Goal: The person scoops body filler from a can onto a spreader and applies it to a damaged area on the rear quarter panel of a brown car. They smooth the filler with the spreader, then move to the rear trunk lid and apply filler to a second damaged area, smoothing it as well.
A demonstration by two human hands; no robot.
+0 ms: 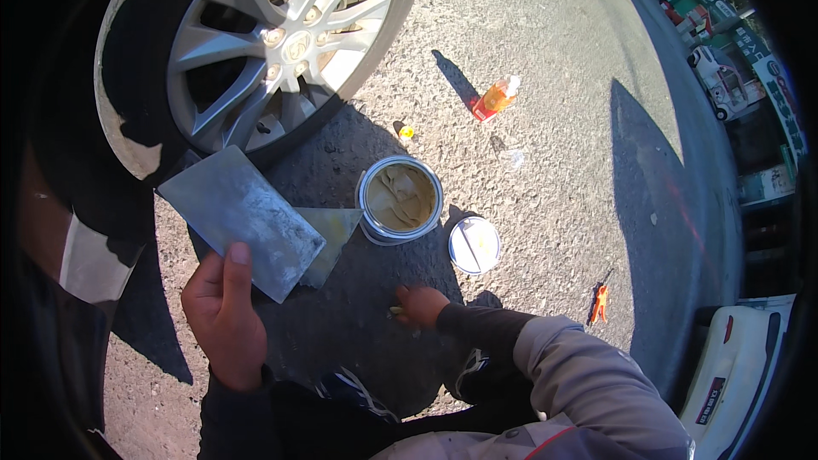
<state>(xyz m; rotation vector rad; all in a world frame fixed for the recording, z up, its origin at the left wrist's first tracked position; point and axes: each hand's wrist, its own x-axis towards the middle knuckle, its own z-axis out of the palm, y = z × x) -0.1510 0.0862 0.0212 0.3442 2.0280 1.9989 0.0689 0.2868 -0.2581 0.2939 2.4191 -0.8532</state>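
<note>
My left hand (226, 315) grips a flat grey rectangular plate (243, 221) by its lower edge, thumb on top; smears mark its face. A dull greenish sheet (332, 238) sticks out from behind the plate, and whether the same hand holds it is hidden. Low over the shaded ground, my right hand (419, 305) is closed, with a small yellowish bit showing at the fingers, too small to name. Ahead of it stands an open round can (439, 204) of tan putty (399, 196). Beside the can lies a round white lid (486, 251).
A car wheel (298, 47) rises at the upper left. On the rough pavement are a small yellow cap (406, 132), an orange-red packet (492, 102), clear plastic (513, 158) and an orange tool (601, 302). A white car (733, 375) stands at the right. My shoes (354, 392) are close below.
</note>
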